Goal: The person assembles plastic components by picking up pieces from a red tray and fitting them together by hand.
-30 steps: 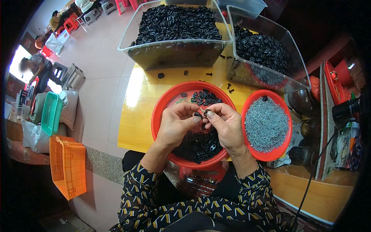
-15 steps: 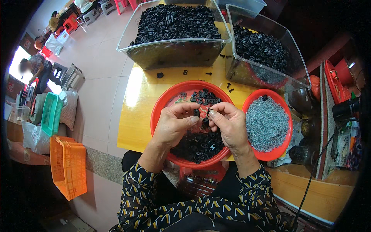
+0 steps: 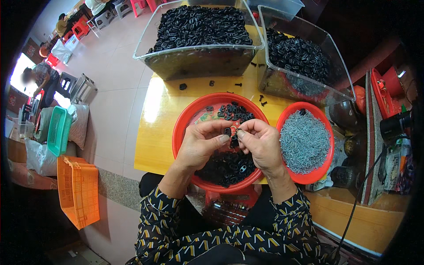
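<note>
Above a round red basin (image 3: 181, 117), my left hand (image 3: 197, 143) pinches a small black oval plastic piece (image 3: 227, 131) between thumb and fingers. Close beside it my right hand (image 3: 263, 143) is closed in a pinch, its fingertips near the piece; whatever lies in them is too small to make out. Loose black plastic pieces (image 3: 227, 170) heap in the near part of the basin, and a smaller group (image 3: 235, 111) lies toward its far side. Right of it a red oval basin (image 3: 326, 165) is full of small silvery screws (image 3: 304, 141).
Two clear plastic bins (image 3: 198, 66) (image 3: 304, 90) of black pieces stand at the table's back. Several black bits (image 3: 261, 98) lie on the yellow table (image 3: 152, 141). An orange crate (image 3: 79, 192) and green basket (image 3: 58, 130) are at left, with a person (image 3: 44, 79) beyond.
My hands have drawn slightly closer together over the basin, and the black piece in my left fingers has shifted a little to the right.
</note>
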Motion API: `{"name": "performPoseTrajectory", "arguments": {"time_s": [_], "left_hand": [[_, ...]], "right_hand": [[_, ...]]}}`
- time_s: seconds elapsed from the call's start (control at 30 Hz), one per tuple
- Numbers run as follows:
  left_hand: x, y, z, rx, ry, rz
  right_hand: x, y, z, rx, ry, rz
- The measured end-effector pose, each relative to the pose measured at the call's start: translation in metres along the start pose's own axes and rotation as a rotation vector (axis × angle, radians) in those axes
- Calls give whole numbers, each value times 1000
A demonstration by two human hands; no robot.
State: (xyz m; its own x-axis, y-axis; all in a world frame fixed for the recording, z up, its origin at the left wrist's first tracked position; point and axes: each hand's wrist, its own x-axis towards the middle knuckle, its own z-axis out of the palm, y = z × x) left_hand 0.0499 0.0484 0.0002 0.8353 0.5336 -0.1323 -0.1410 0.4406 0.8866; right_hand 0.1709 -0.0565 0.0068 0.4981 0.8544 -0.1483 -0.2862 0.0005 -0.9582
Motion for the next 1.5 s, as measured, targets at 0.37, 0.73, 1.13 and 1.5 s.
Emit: {"name": "performPoseTrajectory", "arguments": {"time_s": [0.37, 0.73, 1.13, 1.5], "left_hand": [[-1, 0, -3, 114, -3, 37], [-1, 1, -2, 58, -20, -23], [-1, 0, -3, 101, -36, 2], [-1, -3, -1, 152, -54, 41]], "right_hand": [[1, -1, 1, -23, -4, 3], [1, -2, -1, -46, -5, -6], [1, -2, -2, -66, -5, -11], [1, -1, -2, -61, -38, -2]]}}
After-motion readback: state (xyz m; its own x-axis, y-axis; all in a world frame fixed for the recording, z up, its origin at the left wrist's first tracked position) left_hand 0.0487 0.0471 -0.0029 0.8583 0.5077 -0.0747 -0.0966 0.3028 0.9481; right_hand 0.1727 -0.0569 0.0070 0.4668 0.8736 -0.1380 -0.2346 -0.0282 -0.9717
